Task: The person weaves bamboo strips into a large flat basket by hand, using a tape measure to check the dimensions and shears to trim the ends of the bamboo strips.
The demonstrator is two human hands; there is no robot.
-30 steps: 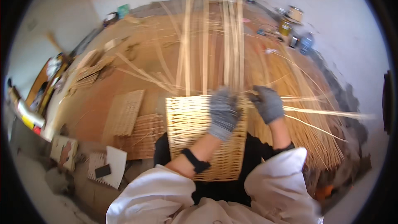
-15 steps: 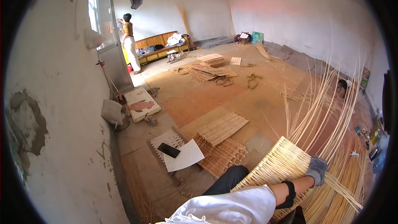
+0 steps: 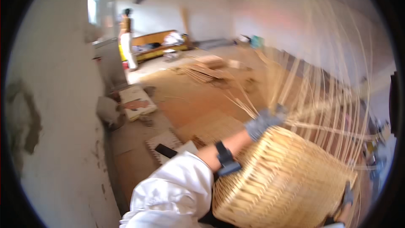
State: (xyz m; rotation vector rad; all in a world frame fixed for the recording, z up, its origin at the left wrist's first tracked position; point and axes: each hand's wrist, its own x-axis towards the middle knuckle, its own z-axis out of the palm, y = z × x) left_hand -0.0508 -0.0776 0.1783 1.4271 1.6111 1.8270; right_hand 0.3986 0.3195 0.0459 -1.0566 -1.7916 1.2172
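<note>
A pale woven wicker panel [image 3: 287,177] fills the lower right, tilted, with long loose strands fanning upward from its far edge. My left hand [image 3: 263,122], in a grey knit glove, is at that far edge among the strands; motion blurs its fingers, so I cannot tell their grip. A dark band circles my left wrist. My right hand [image 3: 346,196], also gloved and partly cut from sight, grips the panel's right edge.
A plastered wall [image 3: 55,135] stands close on the left. A dark phone [image 3: 166,150], flat woven pieces, a booklet [image 3: 137,103] and stacked panels [image 3: 209,61] lie on the floor. Across the room another person [image 3: 126,38] stands by the door, beside a wooden bench [image 3: 157,38].
The view swung toward the wall and door. Since half a second ago, the panel has tilted and grown larger in view; my left hand moved up and left to its far edge.
</note>
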